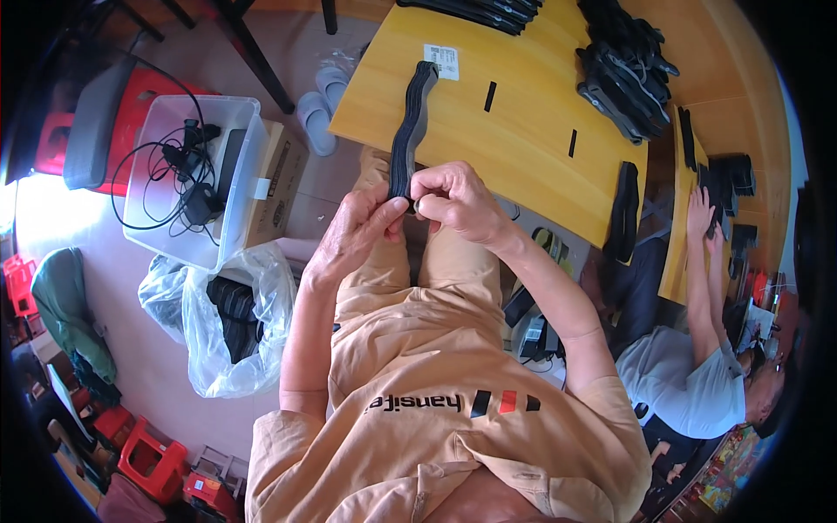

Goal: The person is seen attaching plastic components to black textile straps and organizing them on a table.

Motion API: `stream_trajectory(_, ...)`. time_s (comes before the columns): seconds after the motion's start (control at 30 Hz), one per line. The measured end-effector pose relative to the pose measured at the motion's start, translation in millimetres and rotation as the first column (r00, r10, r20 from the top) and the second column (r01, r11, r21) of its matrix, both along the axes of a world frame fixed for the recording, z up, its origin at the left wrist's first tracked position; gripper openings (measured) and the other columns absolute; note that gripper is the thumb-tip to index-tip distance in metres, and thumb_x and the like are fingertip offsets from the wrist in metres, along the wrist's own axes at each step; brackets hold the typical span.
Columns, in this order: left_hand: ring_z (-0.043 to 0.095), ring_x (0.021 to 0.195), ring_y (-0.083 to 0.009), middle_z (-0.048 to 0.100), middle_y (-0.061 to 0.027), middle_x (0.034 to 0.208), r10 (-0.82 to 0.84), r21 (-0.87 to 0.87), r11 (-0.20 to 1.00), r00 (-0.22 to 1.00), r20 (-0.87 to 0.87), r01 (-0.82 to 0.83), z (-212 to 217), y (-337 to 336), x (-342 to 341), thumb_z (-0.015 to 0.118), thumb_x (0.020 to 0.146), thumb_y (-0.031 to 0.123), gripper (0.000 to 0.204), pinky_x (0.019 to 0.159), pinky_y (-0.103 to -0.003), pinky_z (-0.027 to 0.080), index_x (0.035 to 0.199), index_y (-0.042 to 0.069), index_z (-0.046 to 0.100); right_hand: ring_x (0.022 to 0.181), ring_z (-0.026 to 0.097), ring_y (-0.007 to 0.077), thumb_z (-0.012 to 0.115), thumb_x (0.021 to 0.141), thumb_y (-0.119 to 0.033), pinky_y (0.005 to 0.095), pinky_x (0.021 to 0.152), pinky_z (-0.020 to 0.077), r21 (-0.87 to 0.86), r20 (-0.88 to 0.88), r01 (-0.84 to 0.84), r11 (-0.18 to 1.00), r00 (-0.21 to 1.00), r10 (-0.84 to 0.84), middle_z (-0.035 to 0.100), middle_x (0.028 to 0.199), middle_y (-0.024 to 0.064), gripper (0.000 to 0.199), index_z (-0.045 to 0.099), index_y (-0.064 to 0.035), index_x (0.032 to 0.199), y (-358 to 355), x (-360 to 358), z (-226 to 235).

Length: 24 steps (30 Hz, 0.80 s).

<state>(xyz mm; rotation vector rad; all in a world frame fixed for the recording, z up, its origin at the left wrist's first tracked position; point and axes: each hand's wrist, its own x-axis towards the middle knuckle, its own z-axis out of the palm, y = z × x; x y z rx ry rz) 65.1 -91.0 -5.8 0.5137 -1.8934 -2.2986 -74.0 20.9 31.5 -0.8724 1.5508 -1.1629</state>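
A long black strap with a grey side (pixel 406 139) runs from the near edge of the yellow table (pixel 523 105) toward me. Its far end lies on the tabletop beside a white printed label (pixel 445 61). My left hand (pixel 353 228) pinches the near end between thumb and fingers. Right against it, my right hand (pixel 460 205) is closed at the same end, fingertips pressed together. A small dark bit shows between the two hands; its details are too small to make out. Both hands are above my lap, just off the table edge.
On the table are a pile of black straps (pixel 493 12), a dark heap (pixel 621 74) and a folded black strap (pixel 622 209). Left stand a clear plastic bin (pixel 144 213) with cables and a plastic bag (pixel 202 353) of black pieces. A co-worker (pixel 676 375) handles black pieces at right.
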Motion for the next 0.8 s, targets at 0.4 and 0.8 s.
stream_trajectory(0.4, 0.044, 0.055, -0.0072, 0.048, -0.0006, 0.059, 0.156, 0.063, 0.986, 0.988, 0.021, -0.157, 16, 4, 3, 0.05, 0.091, 0.018, 0.025, 0.052, -0.023, 0.038, 0.075, -0.001, 0.052, 0.053, 0.05, 0.0264, 0.064, 0.075, -0.015, 0.036, 0.051, 0.0395, -0.083, -0.624, -0.156, 0.984, 0.779, 0.071, 0.049, 0.059, 0.0103, 0.021, 0.047, -0.0034, 0.069, 0, 4, 22)
stream_trajectory(0.8, 0.046, 0.063, -0.0072, 0.049, -0.0009, 0.07, 0.118, 0.34, 0.938, 0.985, -0.123, -0.07, 26, 11, 12, 0.051, 0.091, 0.026, 0.027, 0.058, -0.022, 0.039, 0.086, 0.0, 0.054, 0.043, 0.041, 0.0041, 0.05, 0.087, -0.023, 0.0231, 0.039, 0.041, -0.192, 0.548, 0.088, 0.977, 0.836, 0.033, 0.043, 0.052, -0.0018, 0.022, 0.053, -0.0028, 0.077, 0, 4, 9)
